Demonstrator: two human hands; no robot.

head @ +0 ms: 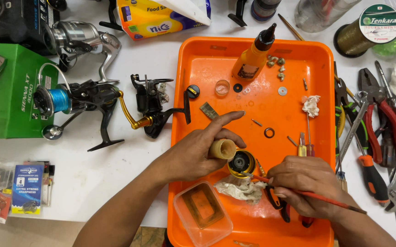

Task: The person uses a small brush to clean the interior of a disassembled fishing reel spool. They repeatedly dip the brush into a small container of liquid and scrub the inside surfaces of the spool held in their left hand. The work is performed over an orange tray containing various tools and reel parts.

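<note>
At the worktop's left edge I see a green box (6, 91), then two fishing reels (77, 98) lying beside the orange tray (319, 137). Near the tray's middle, my left hand (193, 153) is closed around a small cream tub (223, 148), index finger stretched out. Just below it sits a gold spool (241, 162) on a dirty rag (241, 188). My right hand (305, 185) pinches a thin red brush (317, 197), its tip touching the spool. Loose washers and screws lie across the tray's far end, so I judge the reel stripped, greasing underway, reassembly not yet begun. Pliers (381, 119) line the right edge.
</note>
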